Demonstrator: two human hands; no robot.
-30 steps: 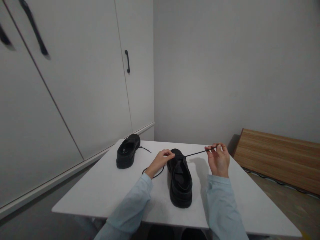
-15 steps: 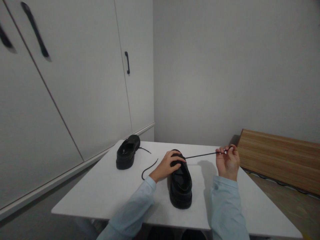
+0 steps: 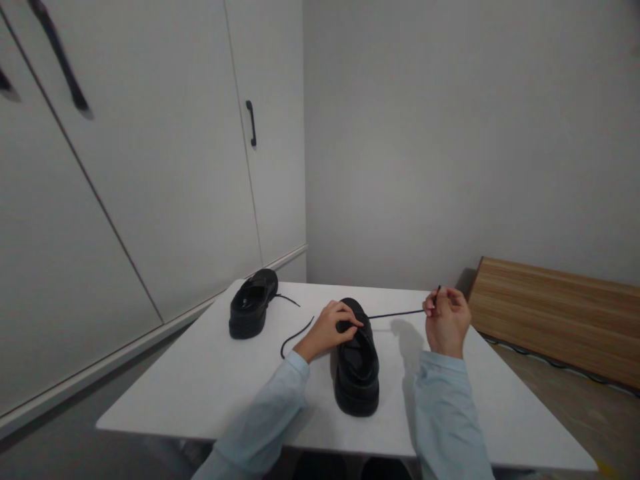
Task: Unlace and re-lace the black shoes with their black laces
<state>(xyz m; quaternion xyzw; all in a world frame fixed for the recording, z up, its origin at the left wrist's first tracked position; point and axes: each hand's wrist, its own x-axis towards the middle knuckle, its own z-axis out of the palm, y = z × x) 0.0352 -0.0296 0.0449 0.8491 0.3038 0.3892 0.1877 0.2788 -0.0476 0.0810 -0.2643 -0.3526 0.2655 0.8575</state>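
Note:
A black shoe [image 3: 357,380] stands on the white table in front of me, its toe pointing away. My left hand [image 3: 330,328] reaches over it from the left, thumb and fingers closed on the upper near the tongue. From the shoe's right side a black shoelace [image 3: 396,314] runs nearly straight to my right hand [image 3: 447,321]. That hand is raised over the table's right part and pinches the lace, with the tip poking up above the fingers. Another loose lace end [image 3: 295,338] curves on the table beside my left wrist.
A second black shoe [image 3: 249,310] stands at the table's back left, its lace [image 3: 288,299] trailing right. White cabinets [image 3: 150,167] line the left, and a grey wall [image 3: 450,133] rises behind. Beyond the table's [image 3: 200,400] right edge is a wood-grain panel [image 3: 555,320].
My right hand has shifted slightly left and turned, still holding the lace. The fingers of my left hand have drawn together on the shoe's upper. The view has moved slightly.

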